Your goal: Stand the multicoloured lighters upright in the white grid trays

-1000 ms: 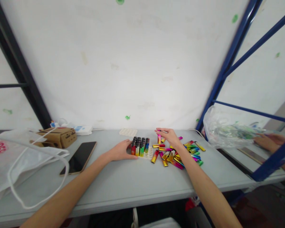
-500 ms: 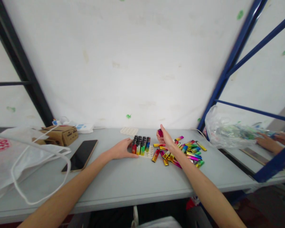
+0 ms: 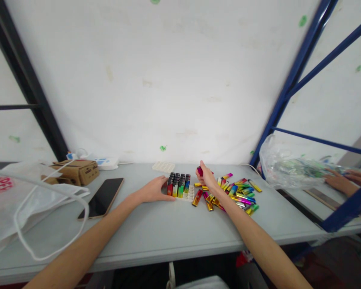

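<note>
A worker's right hand (image 3: pixel 207 176) closes its fingers around a purple lighter (image 3: pixel 200 171) over the bench (image 3: pixel 168 228), between a white tray (image 3: pixel 190 193) and a loose pile of metallic lighters (image 3: pixel 243 194), while the left hand (image 3: pixel 156 189) spans the tray's left end, thumb in front, its grip impossible to tell. Handling a single lighter appears to be the step in hand; standing it beside the upright lighters (image 3: pixel 179 186) would call for an upright hold and a straight descent into an exposed cell on the tray's right side. The pile crowds that edge, the wall (image 3: pixel 180 80) rises behind, and the widest room for moving lies toward the bench's front edge
</note>
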Available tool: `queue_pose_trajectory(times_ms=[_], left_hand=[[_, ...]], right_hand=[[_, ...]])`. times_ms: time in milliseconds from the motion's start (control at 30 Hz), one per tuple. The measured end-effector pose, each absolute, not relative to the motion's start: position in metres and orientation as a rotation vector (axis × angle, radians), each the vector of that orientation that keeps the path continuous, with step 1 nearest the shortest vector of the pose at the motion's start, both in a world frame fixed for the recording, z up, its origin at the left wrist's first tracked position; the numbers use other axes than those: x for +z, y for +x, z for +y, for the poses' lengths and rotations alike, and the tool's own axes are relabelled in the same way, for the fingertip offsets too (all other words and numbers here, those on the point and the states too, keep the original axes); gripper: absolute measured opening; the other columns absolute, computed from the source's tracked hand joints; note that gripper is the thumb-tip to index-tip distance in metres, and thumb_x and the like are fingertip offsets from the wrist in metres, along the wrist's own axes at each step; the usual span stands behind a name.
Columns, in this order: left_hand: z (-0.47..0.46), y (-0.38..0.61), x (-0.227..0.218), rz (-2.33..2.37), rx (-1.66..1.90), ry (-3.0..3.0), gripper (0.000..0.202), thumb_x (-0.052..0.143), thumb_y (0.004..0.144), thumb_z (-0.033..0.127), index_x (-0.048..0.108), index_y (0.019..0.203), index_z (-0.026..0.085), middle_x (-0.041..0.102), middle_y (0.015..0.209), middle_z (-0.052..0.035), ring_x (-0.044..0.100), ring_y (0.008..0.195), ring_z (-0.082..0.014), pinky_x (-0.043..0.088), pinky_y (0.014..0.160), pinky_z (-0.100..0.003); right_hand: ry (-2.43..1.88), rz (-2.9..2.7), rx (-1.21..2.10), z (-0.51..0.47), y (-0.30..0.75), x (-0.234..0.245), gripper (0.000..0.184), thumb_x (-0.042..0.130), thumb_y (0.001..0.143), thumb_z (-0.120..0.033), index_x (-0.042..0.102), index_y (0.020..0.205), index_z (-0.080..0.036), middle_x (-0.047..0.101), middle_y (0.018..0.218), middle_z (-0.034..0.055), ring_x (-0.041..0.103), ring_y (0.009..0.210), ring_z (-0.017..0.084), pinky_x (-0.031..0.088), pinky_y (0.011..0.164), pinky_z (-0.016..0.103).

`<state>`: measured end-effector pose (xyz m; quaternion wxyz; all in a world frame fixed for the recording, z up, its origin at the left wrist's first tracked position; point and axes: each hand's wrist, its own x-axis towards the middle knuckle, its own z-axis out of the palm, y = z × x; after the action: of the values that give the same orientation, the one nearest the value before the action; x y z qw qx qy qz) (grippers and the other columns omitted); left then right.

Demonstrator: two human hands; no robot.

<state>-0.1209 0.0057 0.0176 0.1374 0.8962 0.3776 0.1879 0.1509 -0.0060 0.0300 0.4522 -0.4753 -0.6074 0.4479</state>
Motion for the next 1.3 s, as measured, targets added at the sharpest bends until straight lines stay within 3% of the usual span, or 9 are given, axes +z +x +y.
queue_pose_trajectory(times_ms=[133, 267, 367, 533, 800, 1033, 1233, 1300], left_hand=[[0.004, -0.121, 0.019, 1.080, 0.545, 2.586, 0.070, 0.072, 0.066, 0.077, 0.066, 0.101, 0.017, 0.066, 0.099, -0.0088, 0.063, 0.090, -0.0297, 0.049, 0.078, -0.036], [0.005, -0.120, 0.018, 1.096, 0.532, 2.588, 0.070, 0.073, 0.066, 0.077, 0.067, 0.101, 0.017, 0.066, 0.100, -0.0089, 0.062, 0.092, -0.0298, 0.049, 0.081, -0.037], [0.005, -0.120, 0.016, 1.098, 0.533, 2.582, 0.069, 0.073, 0.065, 0.076, 0.067, 0.102, 0.018, 0.067, 0.101, -0.0086, 0.063, 0.093, -0.0298, 0.050, 0.082, -0.036], [0.006, -0.121, 0.016, 1.105, 0.522, 2.583, 0.068, 0.074, 0.066, 0.075, 0.067, 0.101, 0.017, 0.067, 0.103, -0.0095, 0.063, 0.093, -0.0297, 0.049, 0.081, -0.036], [0.005, -0.121, 0.017, 1.086, 0.526, 2.573, 0.069, 0.073, 0.067, 0.075, 0.066, 0.104, 0.017, 0.066, 0.101, -0.0089, 0.062, 0.091, -0.0289, 0.049, 0.080, -0.036], [0.005, -0.121, 0.017, 1.081, 0.522, 2.576, 0.070, 0.074, 0.067, 0.074, 0.067, 0.106, 0.017, 0.067, 0.103, -0.0097, 0.062, 0.094, -0.0300, 0.049, 0.082, -0.037], [0.004, -0.120, 0.017, 1.109, 0.512, 2.566, 0.068, 0.074, 0.066, 0.073, 0.067, 0.102, 0.017, 0.067, 0.105, -0.0101, 0.063, 0.094, -0.0298, 0.049, 0.082, -0.036], [0.004, -0.120, 0.018, 1.106, 0.512, 2.568, 0.067, 0.074, 0.066, 0.073, 0.067, 0.101, 0.017, 0.067, 0.104, -0.0094, 0.063, 0.093, -0.0293, 0.050, 0.082, -0.036]], right_hand=[[-1.049, -1.479, 1.040, -0.010, 0.151, 0.036, 0.067, 0.031, 0.087, -0.083, 0.055, 0.081, -0.021, 0.035, 0.056, -0.0059, 0.031, 0.044, 0.010, 0.025, 0.042, 0.024], [-1.061, -1.689, 0.784, -0.022, 0.155, 0.048, 0.051, 0.049, 0.090, -0.071, 0.057, 0.092, -0.021, 0.054, 0.069, -0.0023, 0.050, 0.059, 0.013, 0.043, 0.054, 0.025], [-1.019, -1.851, 0.621, -0.029, 0.159, 0.054, 0.042, 0.055, 0.093, -0.061, 0.061, 0.092, -0.019, 0.064, 0.087, 0.0027, 0.059, 0.076, 0.015, 0.049, 0.068, 0.027], [-1.022, -2.097, 0.548, -0.033, 0.165, 0.059, 0.037, 0.055, 0.096, -0.053, 0.066, 0.091, -0.018, 0.069, 0.082, 0.0027, 0.061, 0.074, 0.016, 0.048, 0.070, 0.028], [-1.061, -2.167, 0.694, -0.041, 0.165, 0.060, 0.033, 0.068, 0.088, -0.052, 0.066, 0.091, -0.018, 0.074, 0.081, 0.0039, 0.068, 0.073, 0.019, 0.051, 0.066, 0.028], [-1.039, -2.298, 0.685, -0.034, 0.161, 0.051, 0.037, 0.070, 0.086, -0.055, 0.068, 0.085, -0.018, 0.071, 0.070, 0.0015, 0.062, 0.061, 0.015, 0.044, 0.056, 0.024], [-1.173, -2.382, 0.534, -0.030, 0.161, 0.044, 0.046, 0.072, 0.082, -0.059, 0.066, 0.065, -0.017, 0.065, 0.058, -0.0003, 0.053, 0.051, 0.012, 0.034, 0.050, 0.024], [-1.204, -2.290, 0.510, -0.024, 0.169, 0.043, 0.049, 0.063, 0.088, -0.061, 0.067, 0.068, -0.017, 0.064, 0.059, -0.0004, 0.054, 0.052, 0.013, 0.034, 0.051, 0.024]])
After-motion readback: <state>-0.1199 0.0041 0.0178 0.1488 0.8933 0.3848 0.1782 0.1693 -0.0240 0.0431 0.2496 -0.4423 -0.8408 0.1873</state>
